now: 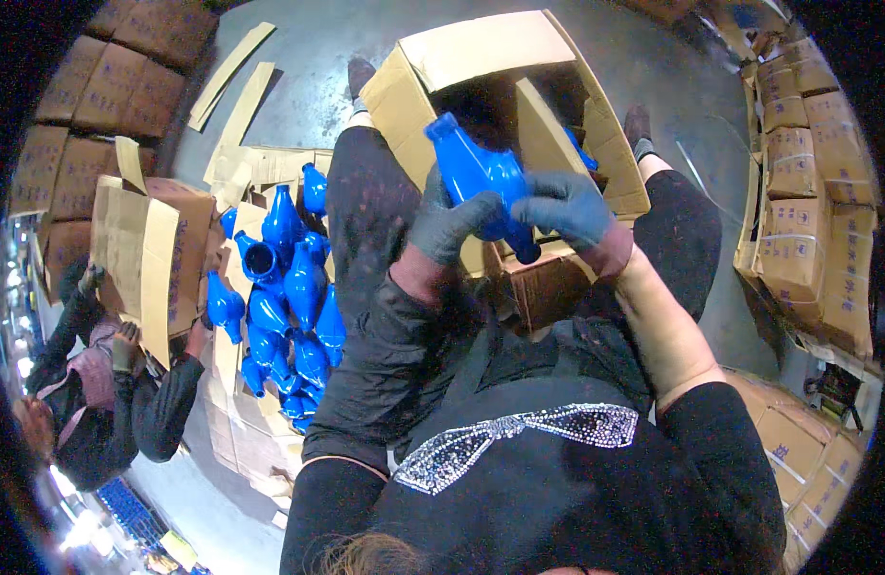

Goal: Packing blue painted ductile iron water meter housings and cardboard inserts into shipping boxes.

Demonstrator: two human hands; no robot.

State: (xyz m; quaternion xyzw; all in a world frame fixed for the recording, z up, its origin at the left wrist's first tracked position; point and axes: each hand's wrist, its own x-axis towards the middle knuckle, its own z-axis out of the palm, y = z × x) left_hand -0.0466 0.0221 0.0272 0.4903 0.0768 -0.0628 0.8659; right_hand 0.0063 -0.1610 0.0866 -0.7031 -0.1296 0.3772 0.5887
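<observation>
A glossy blue bottle (473,171) with a narrow neck is held up at a slant in front of me, over the near edge of an open cardboard box (471,50). My left hand (450,222), in a dark glove, is closed round its left side. My gloved right hand (569,211) has its fingers bent against the bottle's lower right side. The box stands between my legs, with an upright cardboard divider (550,129) in it. Behind that divider, part of another blue item (582,150) shows; the rest of the inside is dark or hidden by my hands.
Several similar blue bottles (304,278) lie heaped on flattened cardboard (233,422) to my left. Beyond them a co-worker (107,393) handles another open carton (185,251). Stacked cartons (797,163) line the right side, and more cartons (107,86) rise at the far left.
</observation>
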